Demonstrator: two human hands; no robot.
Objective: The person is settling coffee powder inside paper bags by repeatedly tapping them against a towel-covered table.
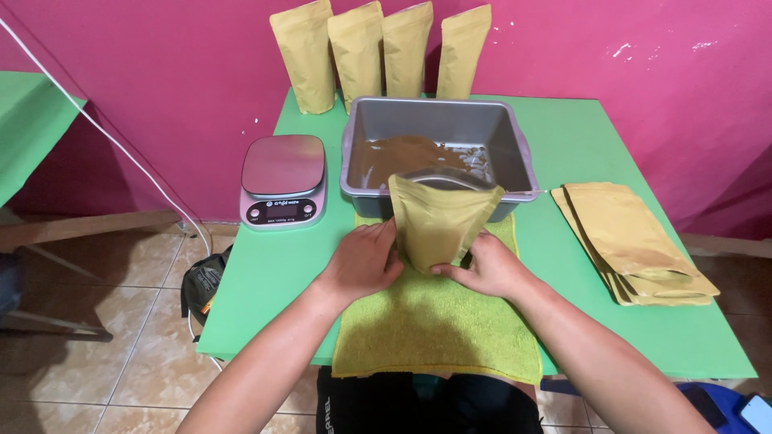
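Light is bright, even and soft, seemingly from above; colours read saturated on the green surface (595,161) and pink wall (177,80). Shadows faint: a soft one under the forearms on the yellow-green towel (434,329), a darker one on the wall behind the standing pouches (378,52). Mild glare on the scale's steel plate (283,164); focus sharp throughout, slight wide-angle stretch at the edges.

A small home packing workshop is suggested by the kitchen scale (283,178), filled pouches (378,55) and tiled floor (121,321).
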